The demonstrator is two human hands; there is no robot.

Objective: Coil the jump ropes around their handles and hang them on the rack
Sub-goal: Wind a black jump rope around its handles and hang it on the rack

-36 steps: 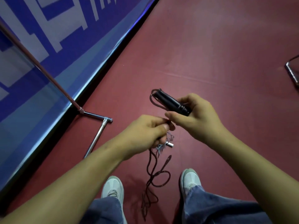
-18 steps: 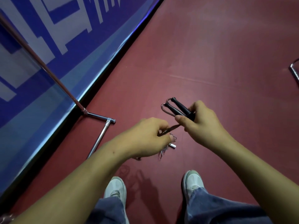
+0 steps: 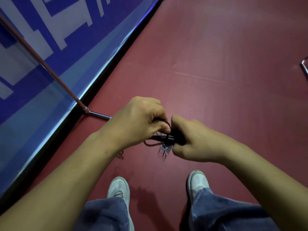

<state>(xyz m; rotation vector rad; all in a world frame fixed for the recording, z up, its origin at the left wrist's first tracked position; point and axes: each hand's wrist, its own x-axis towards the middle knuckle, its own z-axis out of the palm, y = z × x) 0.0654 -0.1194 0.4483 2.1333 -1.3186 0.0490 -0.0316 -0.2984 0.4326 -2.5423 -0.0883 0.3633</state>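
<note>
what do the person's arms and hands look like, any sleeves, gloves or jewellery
The left forearm and right forearm are bare to the frame edge, no sleeves showing. The left hand and right hand wear no gloves; no rings, watch or bands are visible. Lower down: blue jeans and pale sneakers.

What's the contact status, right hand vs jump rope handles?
Touching. Head view: the right hand curls its fingers round the black jump rope handles, no gap visible. The left hand pinches the rope beside them.
</note>
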